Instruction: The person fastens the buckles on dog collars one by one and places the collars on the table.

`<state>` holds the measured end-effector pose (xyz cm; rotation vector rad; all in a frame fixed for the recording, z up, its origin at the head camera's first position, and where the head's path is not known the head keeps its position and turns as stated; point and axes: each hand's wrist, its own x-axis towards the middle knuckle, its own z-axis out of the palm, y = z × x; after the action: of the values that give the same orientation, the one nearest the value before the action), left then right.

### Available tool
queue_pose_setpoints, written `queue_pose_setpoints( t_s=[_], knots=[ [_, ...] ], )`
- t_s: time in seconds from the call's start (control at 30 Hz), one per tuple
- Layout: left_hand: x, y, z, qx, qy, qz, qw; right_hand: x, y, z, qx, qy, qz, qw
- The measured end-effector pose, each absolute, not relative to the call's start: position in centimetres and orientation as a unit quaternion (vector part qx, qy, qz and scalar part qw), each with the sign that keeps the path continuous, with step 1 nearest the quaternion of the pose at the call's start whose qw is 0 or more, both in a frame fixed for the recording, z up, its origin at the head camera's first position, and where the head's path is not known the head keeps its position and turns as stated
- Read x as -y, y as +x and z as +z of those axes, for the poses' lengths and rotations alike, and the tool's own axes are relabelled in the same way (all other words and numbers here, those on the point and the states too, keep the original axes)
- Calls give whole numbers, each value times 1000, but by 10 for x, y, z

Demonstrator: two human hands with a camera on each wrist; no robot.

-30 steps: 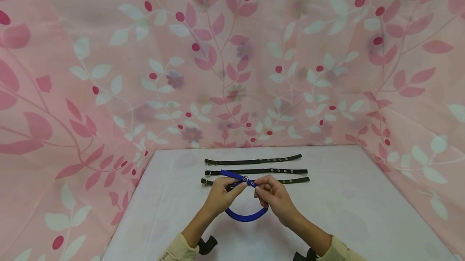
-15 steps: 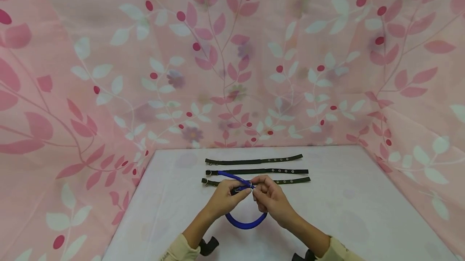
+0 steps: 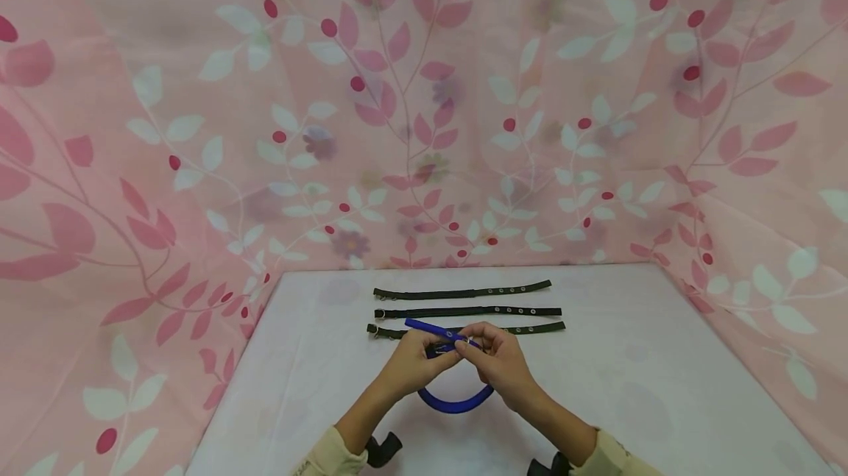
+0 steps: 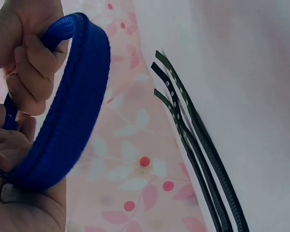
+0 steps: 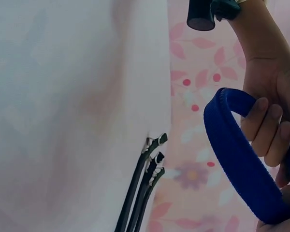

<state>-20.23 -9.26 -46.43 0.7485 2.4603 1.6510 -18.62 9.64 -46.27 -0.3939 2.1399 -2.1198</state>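
Note:
A blue pet collar (image 3: 456, 407) is bent into a loop held above the table, its lower curve hanging below both hands. Its strap has eyelets, and its free end points up and left past the fingers. My left hand (image 3: 412, 367) grips it near the metal buckle (image 3: 440, 349). With thumb and fingers my right hand (image 3: 505, 367) pinches the strap close to a metal ring, the two hands' fingertips meeting there. The wide band of the collar (image 4: 82, 106) fills much of the left wrist view, and the collar (image 5: 237, 159) also shows in the right wrist view.
Three dark green collars lie side by side behind the hands: a far one (image 3: 464, 294), a middle one (image 3: 464, 313) and a near one (image 3: 543, 329), partly covered by the hands. The white table (image 3: 298, 380) ends at a pink floral cloth (image 3: 411, 130).
The right hand's fingers have shifted along the strap, with thumb and fingers now overlapping the ring area. The strap's free end has moved slightly, and both hands have drifted a little right.

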Motion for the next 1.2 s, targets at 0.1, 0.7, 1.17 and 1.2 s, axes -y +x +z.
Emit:
queue_pose_setpoints(
  t_s=[0.1,0.7,1.17,1.2],
  knots=[
    [95,-204,-467,-783,230,575,53,-97,-186,-463,-705,-127,-696,41],
    [101,-199,-462,-736,229,636,-23,-97,-182,-463,-765,-263,-568,-150],
    [96,-200,-465,-747,258,613,-14,-99,-187,-472,-759,-238,-584,-163],
    [96,-199,-465,-750,260,608,-16,-99,-187,-473,-758,-240,-583,-166]
  ],
)
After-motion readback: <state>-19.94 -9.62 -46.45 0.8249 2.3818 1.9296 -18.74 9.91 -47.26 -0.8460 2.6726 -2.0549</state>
